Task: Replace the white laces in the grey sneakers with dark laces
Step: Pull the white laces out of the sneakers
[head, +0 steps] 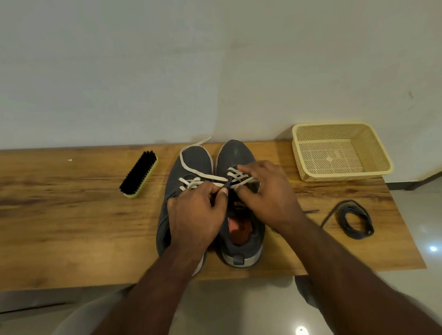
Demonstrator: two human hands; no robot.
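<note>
Two grey sneakers (pixel 211 194) stand side by side on the wooden table (pixel 60 219), toes to the wall, both with white laces (pixel 202 179) in them. The left hand (pixel 194 217) pinches a dark lace end at the right shoe's eyelets, while the right hand (pixel 267 192) curls its fingers on the crossed laces there. Near the right edge lies a coil of dark laces (pixel 356 218) (beyond it a yellow basket (pixel 344 174); a brush (pixel 139 174) lies left).
</note>
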